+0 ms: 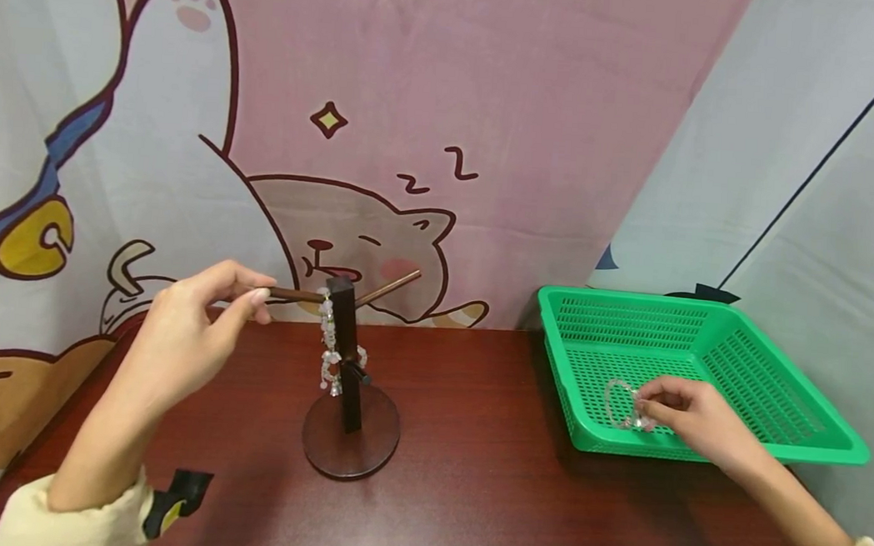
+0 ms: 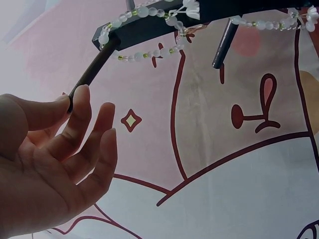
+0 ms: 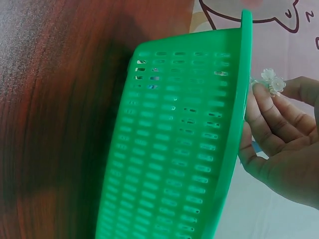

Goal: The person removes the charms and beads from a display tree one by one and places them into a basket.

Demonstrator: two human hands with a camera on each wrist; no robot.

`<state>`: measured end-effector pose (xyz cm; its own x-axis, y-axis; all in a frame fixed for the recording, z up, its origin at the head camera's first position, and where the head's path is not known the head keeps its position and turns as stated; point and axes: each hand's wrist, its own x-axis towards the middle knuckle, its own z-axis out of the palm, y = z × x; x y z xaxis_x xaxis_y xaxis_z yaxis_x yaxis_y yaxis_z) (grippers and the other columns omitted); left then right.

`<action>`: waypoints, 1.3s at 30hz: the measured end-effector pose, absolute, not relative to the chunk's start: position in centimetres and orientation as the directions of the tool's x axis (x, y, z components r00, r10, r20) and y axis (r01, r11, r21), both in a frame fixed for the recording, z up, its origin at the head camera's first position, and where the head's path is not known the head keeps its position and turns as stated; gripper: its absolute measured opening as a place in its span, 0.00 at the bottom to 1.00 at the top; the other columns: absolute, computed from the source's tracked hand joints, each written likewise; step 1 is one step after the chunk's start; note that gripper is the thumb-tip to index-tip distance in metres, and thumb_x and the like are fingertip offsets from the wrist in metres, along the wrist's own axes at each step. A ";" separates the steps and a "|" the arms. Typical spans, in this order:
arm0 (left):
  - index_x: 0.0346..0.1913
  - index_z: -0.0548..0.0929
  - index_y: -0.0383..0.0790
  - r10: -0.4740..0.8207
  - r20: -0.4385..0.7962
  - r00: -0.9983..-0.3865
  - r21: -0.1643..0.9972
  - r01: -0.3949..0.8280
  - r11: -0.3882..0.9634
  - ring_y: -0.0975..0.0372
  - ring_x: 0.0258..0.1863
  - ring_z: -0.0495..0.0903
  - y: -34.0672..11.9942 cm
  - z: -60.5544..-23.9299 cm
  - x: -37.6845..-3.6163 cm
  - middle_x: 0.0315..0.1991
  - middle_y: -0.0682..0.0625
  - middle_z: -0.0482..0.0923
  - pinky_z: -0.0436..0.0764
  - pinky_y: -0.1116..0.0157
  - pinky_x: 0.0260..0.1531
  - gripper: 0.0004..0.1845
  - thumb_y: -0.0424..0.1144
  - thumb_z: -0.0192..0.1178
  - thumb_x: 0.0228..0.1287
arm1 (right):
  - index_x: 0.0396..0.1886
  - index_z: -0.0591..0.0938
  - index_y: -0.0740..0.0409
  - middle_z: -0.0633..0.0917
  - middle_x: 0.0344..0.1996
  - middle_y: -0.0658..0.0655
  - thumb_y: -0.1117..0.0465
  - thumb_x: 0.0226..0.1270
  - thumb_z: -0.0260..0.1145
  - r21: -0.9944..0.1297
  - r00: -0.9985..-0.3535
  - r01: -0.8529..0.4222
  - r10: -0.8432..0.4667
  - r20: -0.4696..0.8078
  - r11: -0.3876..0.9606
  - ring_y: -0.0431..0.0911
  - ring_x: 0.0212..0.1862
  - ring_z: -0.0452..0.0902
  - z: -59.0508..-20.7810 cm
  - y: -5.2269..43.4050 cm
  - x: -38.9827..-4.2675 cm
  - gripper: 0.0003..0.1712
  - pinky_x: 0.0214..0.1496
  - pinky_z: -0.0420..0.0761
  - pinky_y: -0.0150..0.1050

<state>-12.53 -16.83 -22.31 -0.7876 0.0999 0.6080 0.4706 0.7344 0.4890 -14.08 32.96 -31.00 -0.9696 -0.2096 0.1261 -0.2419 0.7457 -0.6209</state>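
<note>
My left hand (image 1: 197, 317) pinches the end of an upper wooden peg (image 2: 92, 69) on a dark jewelry stand (image 1: 346, 359) with a round base. Pale beaded bracelets (image 1: 330, 333) hang on that stand, one from the pinched peg close to the post, another from a lower peg. In the left wrist view they show clear, white and yellow-green beads with white flower charms. Over the front of a green plastic basket (image 1: 794, 453), my right hand (image 1: 687, 412) holds a pinkish beaded bracelet (image 1: 609, 400) between thumb and fingers. Its white flower charms (image 3: 271, 82) stick out past the fingertips in the right wrist view.
The basket stands at the right of the reddish-brown wooden table (image 1: 464, 442), near the back. A printed cloth (image 1: 536, 129) with cartoon animals hangs right behind the table. Another bare peg (image 1: 389, 288) juts from the post to the right.
</note>
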 end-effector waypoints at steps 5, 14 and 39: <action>0.40 0.82 0.38 0.100 0.604 -0.791 0.495 0.470 0.731 0.67 0.23 0.72 -16.8 -22.3 -12.5 0.23 0.53 0.79 0.67 0.73 0.22 0.06 0.31 0.55 0.63 | 0.38 0.79 0.61 0.81 0.22 0.52 0.60 0.67 0.58 -0.653 -0.973 -0.221 -0.207 0.101 0.724 0.43 0.28 0.74 -30.9 33.3 -14.1 0.09 0.24 0.67 0.36; 0.40 0.82 0.38 0.096 0.599 -0.795 0.500 0.465 0.731 0.67 0.22 0.73 -16.8 -22.3 -12.5 0.23 0.52 0.79 0.67 0.72 0.20 0.06 0.32 0.56 0.63 | 0.39 0.79 0.61 0.80 0.22 0.50 0.59 0.67 0.58 -0.646 -0.969 -0.236 -0.227 0.099 0.726 0.44 0.29 0.75 -30.1 32.8 -14.4 0.10 0.27 0.69 0.36; 0.39 0.82 0.38 0.100 0.599 -0.794 0.499 0.468 0.729 0.67 0.22 0.73 -16.8 -22.2 -12.6 0.22 0.52 0.79 0.67 0.72 0.20 0.06 0.31 0.56 0.63 | 0.40 0.78 0.63 0.81 0.22 0.52 0.62 0.65 0.60 -0.713 -0.918 -0.341 -0.381 0.111 0.613 0.46 0.30 0.78 -27.7 27.5 -16.8 0.09 0.36 0.76 0.37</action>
